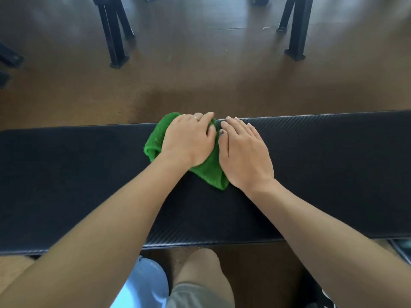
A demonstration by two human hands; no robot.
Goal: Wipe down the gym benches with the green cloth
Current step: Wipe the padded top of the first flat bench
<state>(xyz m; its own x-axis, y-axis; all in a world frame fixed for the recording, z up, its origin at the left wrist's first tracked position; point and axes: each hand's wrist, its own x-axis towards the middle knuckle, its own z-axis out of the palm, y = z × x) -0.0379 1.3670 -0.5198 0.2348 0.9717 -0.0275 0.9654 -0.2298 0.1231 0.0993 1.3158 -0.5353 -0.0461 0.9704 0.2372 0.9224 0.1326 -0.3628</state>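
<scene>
Green cloth [210,172] lies bunched on the black padded worktop [322,165], near its far edge, roughly mid-length. Both forearms reach forward over the near edge, palms down. Left hand [189,138] sits on top of the cloth, fingers loosely curled over its far part, pressing rather than gripping; whether any fold is pinched underneath cannot be told. Right hand [243,150] lies flat and open just beside the left, fingers together and extended toward the far edge, its inner side touching the cloth's right border, the rest on bare padding. Brown floor [200,74] beyond; black frame legs [114,36] stand well apart from the worktop.
</scene>
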